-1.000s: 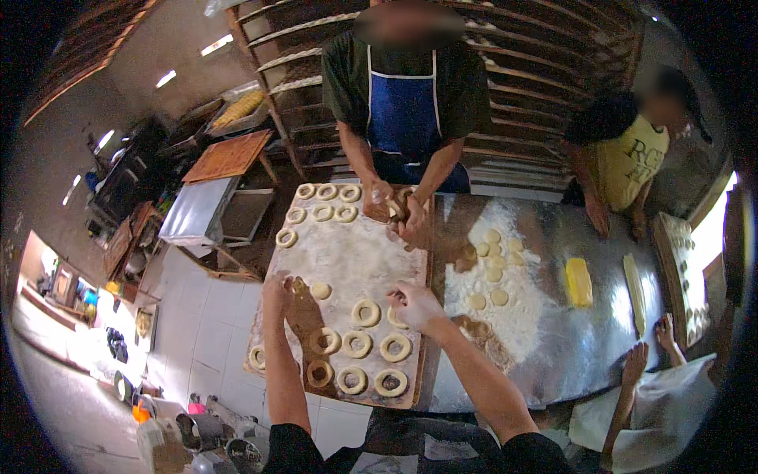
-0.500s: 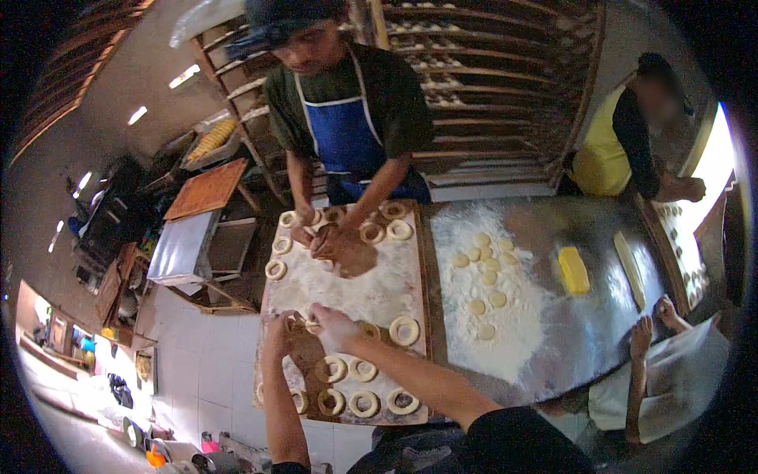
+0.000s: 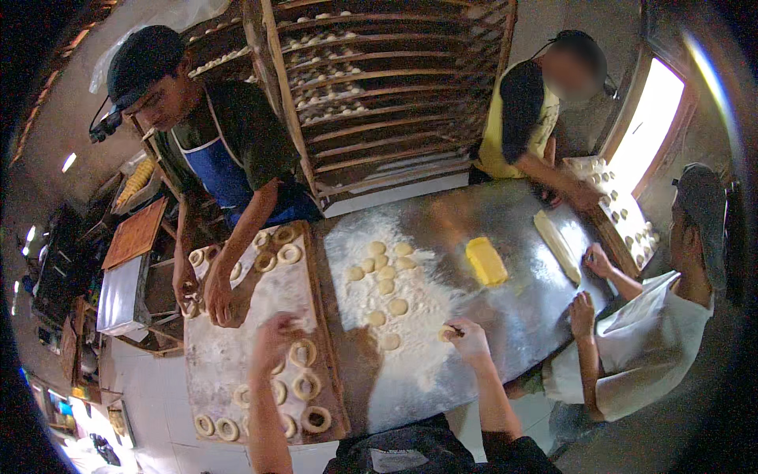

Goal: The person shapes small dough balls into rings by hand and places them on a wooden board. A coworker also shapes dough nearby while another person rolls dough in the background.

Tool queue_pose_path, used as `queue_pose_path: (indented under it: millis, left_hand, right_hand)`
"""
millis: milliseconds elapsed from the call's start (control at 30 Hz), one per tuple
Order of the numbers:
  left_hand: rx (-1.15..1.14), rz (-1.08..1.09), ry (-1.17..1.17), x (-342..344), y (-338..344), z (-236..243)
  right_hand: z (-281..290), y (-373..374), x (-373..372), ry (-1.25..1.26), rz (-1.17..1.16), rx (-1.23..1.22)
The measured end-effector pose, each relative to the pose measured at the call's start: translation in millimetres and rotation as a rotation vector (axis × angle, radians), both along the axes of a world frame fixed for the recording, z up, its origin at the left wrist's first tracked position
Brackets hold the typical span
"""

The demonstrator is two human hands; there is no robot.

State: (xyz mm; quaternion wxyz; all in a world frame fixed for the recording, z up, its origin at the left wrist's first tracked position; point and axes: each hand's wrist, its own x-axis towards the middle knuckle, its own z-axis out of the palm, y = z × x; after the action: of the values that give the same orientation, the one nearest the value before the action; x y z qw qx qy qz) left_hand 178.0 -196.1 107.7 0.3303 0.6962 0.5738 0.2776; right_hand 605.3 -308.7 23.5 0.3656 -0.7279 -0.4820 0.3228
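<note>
Bakery room, wooden racks of dough pieces behind; a floured metal counter [image 3: 505,316] carried the work. Your left hand [image 3: 272,336] hovered over the floured wooden board [image 3: 229,355], fingers loosely curled above a dough ring [image 3: 301,352], though whether it gripped anything you could not tell through the blur. Your right hand [image 3: 467,336] was pinched on a small dough disc [image 3: 447,333] at the edge of the flour patch, where the other discs [image 3: 383,272] lay dusted, probably against sticking. Finished rings sat in rows on the board, near you. Across it, another person's hand [image 3: 217,300] pressed down on the board. A yellow block [image 3: 485,261] lay apart.
</note>
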Motion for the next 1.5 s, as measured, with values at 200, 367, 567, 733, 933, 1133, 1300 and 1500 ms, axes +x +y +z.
queue_pose_path:
  millis: [200,367,567,733,933,1133,1300,1500]
  left_hand:
    - [0.46,-0.253,-0.031,227,6,-67]
    - [0.533,-0.606,0.539,276,11,-104]
    - [0.525,-0.549,0.552,258,-13,-64]
    - [-0.03,-0.091,-0.192,270,-77,1]
    - [-0.19,0.106,-0.538,245,-107,38]
    - [0.261,0.243,-0.071,220,-113,27]
    - [0.573,0.297,-0.268,171,-120,9]
    - [0.265,0.247,-0.982,103,-153,4]
  right_hand:
    - [-15,42,17,-0.389,0.299,0.174]
    - [-13,51,13,-0.7,0.314,-0.002]
    - [5,34,20,-0.058,0.263,0.1]
    - [38,27,20,0.413,0.265,0.065]
    - [77,23,-9,0.485,0.374,0.146]
    - [76,47,-81,0.011,0.339,0.487]
    - [75,34,-108,1.017,0.703,-0.118]
    - [85,20,-197,0.611,0.767,0.283]
